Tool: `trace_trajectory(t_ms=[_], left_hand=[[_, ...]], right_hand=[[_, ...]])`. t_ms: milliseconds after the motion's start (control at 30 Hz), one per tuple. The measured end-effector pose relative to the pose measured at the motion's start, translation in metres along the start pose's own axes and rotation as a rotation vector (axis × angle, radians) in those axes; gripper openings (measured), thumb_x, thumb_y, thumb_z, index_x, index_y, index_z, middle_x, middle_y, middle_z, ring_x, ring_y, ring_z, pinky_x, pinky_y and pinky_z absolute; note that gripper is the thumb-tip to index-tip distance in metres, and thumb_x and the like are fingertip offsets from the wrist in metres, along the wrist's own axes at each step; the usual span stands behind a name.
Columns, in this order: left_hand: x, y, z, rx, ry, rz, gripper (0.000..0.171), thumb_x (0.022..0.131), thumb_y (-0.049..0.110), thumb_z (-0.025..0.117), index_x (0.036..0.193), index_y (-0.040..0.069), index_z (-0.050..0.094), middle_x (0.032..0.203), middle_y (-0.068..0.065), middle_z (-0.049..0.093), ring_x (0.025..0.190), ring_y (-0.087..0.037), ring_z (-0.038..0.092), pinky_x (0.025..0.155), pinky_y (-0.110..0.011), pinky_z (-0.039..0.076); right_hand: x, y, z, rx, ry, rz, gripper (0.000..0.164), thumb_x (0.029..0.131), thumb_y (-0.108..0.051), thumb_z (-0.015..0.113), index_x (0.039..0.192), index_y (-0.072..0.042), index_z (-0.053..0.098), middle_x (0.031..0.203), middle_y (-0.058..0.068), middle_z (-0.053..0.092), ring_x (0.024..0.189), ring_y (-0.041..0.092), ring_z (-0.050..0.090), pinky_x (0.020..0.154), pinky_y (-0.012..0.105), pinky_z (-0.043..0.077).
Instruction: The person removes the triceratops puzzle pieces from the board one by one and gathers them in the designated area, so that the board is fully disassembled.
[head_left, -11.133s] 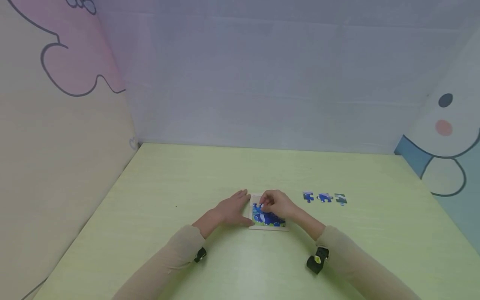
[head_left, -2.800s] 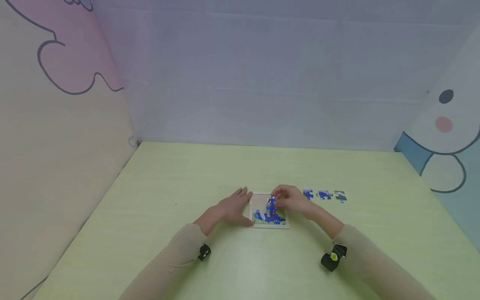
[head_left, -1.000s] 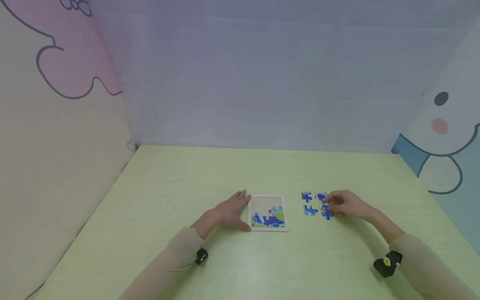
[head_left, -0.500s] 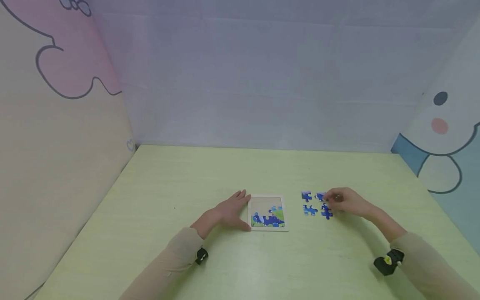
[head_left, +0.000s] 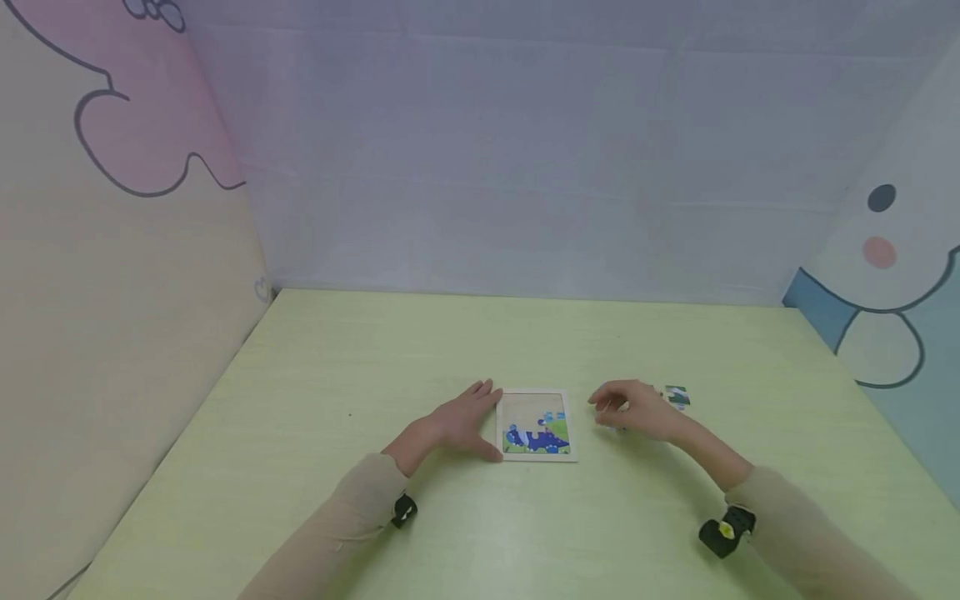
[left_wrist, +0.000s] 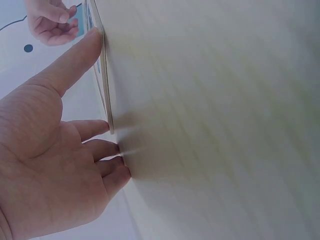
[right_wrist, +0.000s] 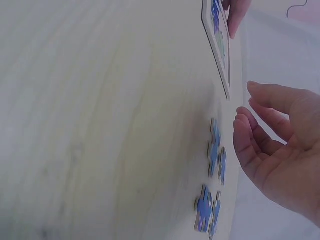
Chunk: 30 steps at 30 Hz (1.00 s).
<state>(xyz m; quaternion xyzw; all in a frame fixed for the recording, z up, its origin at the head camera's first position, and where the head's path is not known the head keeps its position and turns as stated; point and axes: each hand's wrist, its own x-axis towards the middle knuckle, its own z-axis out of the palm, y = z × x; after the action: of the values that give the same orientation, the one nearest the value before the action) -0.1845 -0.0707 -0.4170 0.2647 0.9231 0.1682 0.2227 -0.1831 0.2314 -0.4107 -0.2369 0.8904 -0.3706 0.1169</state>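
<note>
Pieces of blue-printed jigsaw (right_wrist: 204,209) are lying on the pale yellow-green table (head_left: 420,350) below the person's bare right hand (head_left: 637,408), which we are seeing loosely curved, holding nothing. The relaxed left hand (head_left: 459,423) is touching the left edge of a square, pale-framed puzzle tray (head_left: 536,457) partly filled with blue and green pieces (head_left: 553,441).

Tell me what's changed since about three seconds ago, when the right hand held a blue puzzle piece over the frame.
The right hand has let go of that blue piece, which now lies on the table with the other loose pieces, right of the frame. The hand, holding nothing visible, has shifted right too. Unchanged: the left hand touching the frame's left edge, and the frame's place.
</note>
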Motion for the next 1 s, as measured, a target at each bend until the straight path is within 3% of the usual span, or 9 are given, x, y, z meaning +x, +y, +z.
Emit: trace_trajectory(t_ms=[433, 1000], left_hand=[[0.001, -0.002, -0.001, 0.014, 0.007, 0.01, 0.097, 0.072, 0.042, 0.073, 0.144, 0.005, 0.02, 0.151, -0.014, 0.009, 0.139, -0.027, 0.005, 0.111, -0.042, 0.015], [0.001, -0.001, 0.001, 0.002, 0.0, -0.018, 0.097, 0.072, 0.043, 0.073, 0.145, 0.009, 0.019, 0.152, -0.011, 0.008, 0.139, -0.025, 0.003, 0.111, -0.041, 0.016]], right_hand=[[0.025, -0.016, 0.036, 0.036, -0.011, 0.01, 0.026, 0.077, -0.009, 0.07, 0.101, -0.001, 0.064, 0.092, 0.005, 0.062, 0.079, 0.014, 0.054, 0.066, 0.022, 0.048], [0.033, -0.024, 0.048, -0.052, -0.028, 0.067, 0.025, 0.078, -0.006, 0.068, 0.103, -0.004, 0.064, 0.088, 0.001, 0.056, 0.073, 0.013, 0.048, 0.064, 0.025, 0.044]])
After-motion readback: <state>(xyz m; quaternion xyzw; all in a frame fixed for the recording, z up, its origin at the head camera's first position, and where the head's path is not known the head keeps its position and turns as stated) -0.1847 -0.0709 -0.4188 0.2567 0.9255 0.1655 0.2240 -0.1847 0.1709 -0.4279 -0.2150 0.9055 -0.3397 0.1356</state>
